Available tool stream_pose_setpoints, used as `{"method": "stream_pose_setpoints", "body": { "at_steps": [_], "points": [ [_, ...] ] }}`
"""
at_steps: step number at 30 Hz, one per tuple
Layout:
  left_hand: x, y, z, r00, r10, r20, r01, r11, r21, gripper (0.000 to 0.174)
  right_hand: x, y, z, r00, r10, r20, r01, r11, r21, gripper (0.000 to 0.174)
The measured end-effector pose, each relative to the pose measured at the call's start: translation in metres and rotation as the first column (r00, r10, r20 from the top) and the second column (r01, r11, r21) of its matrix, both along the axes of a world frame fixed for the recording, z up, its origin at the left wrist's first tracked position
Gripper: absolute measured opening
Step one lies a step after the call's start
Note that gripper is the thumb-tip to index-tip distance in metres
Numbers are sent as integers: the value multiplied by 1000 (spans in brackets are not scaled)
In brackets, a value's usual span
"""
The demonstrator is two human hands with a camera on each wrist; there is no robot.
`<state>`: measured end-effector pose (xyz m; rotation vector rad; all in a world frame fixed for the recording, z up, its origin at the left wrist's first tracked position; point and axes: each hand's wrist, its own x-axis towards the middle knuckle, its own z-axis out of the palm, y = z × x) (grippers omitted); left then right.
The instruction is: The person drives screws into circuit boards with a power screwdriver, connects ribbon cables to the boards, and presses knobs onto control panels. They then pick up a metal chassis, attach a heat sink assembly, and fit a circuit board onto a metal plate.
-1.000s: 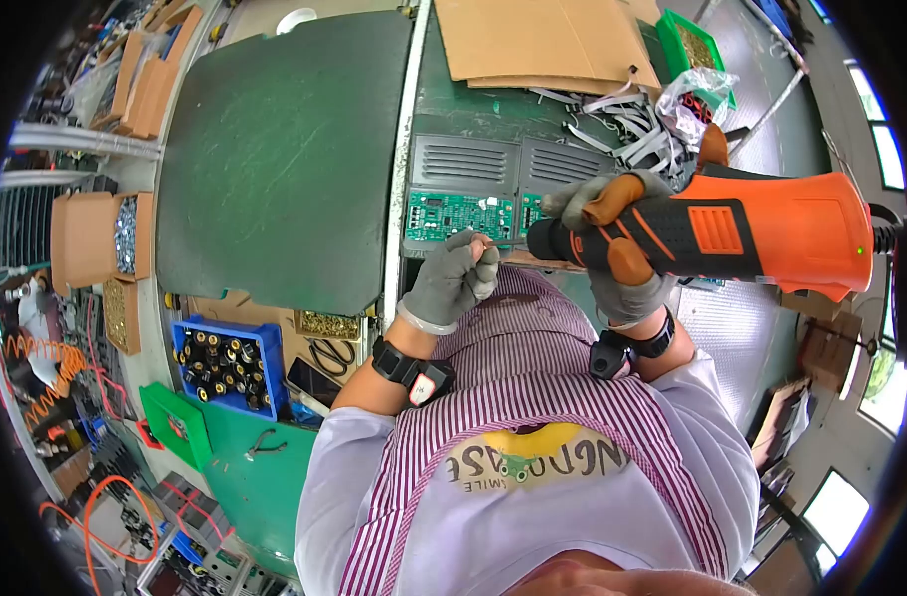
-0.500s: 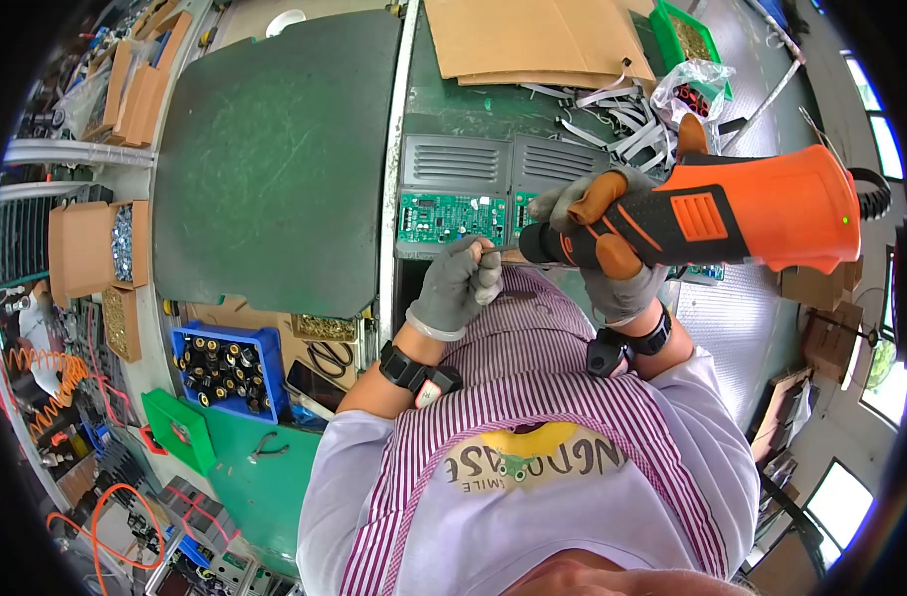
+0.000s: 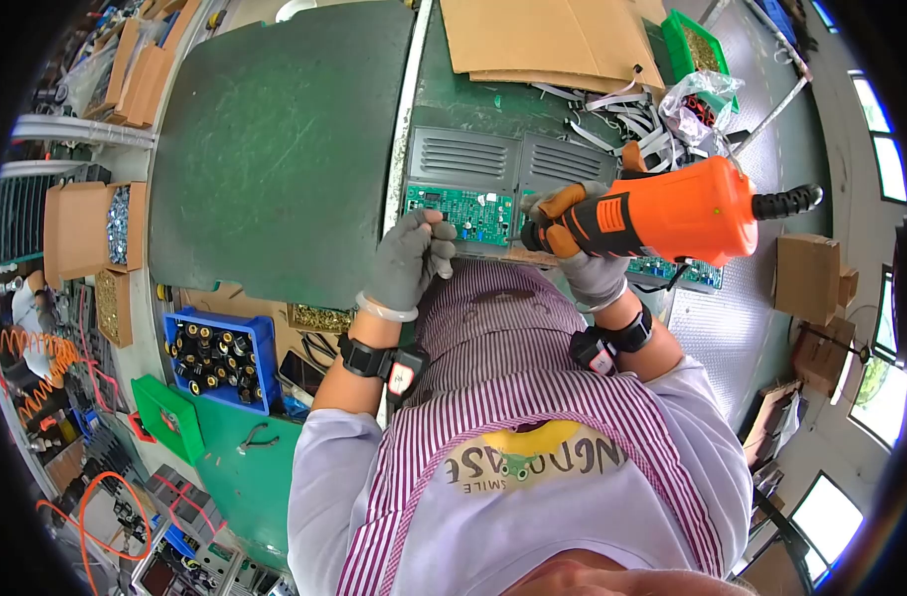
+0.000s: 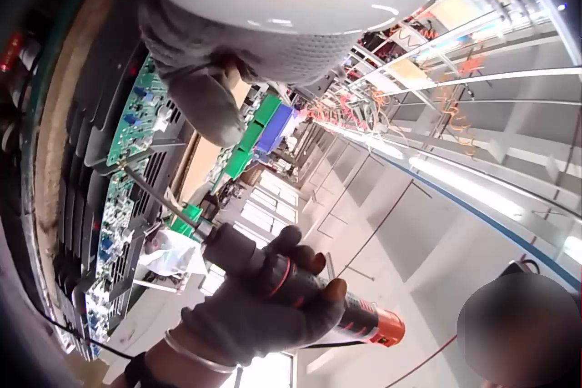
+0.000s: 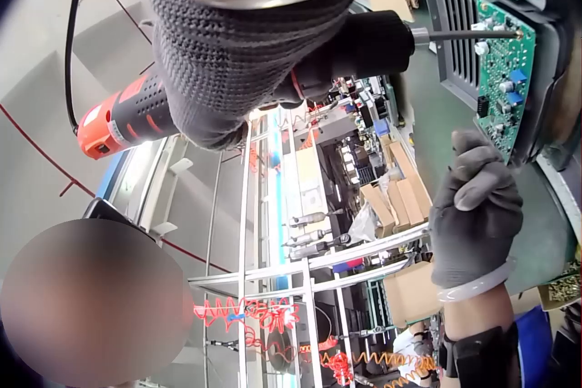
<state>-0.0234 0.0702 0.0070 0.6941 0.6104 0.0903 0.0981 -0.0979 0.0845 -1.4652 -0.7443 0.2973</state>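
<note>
The left hand (image 3: 417,258) has drawn back from the driver's tip and sits left of centre, fingers curled in, nothing visible between them. The right hand (image 3: 591,272), gloved in grey knit with brown fingertips, grips the orange-and-black plastic driver (image 3: 687,209), now turned so its slim steel bit (image 5: 473,35) seems to reach the board (image 3: 463,214) near frame centre. Work has apparently passed from readying the bit to fastening. The board is glossy green; above it lie matt, slatted covers (image 3: 463,156), then flat cardboard (image 3: 553,40) at upper right.

Pliers (image 3: 249,443) lie near a small green tray (image 3: 155,405)
</note>
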Motion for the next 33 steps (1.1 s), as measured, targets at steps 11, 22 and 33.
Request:
{"method": "stream_pose_setpoints", "body": {
  "at_steps": [11, 22, 33],
  "points": [
    [31, 17, -11, 994, -81, -68, 82, 997, 12, 14, -3, 5, -9, 994, 109, 24, -106, 988, -112, 18],
    [36, 13, -20, 999, -31, 38, 35, 994, -100, 13, 1, 9, -7, 994, 81, 80, -64, 977, -202, 17],
    [16, -5, -12, 976, -163, 142, 179, 978, -104, 13, 8, 34, 42, 977, 138, -164, -77, 940, 333, 27]
  ]
}}
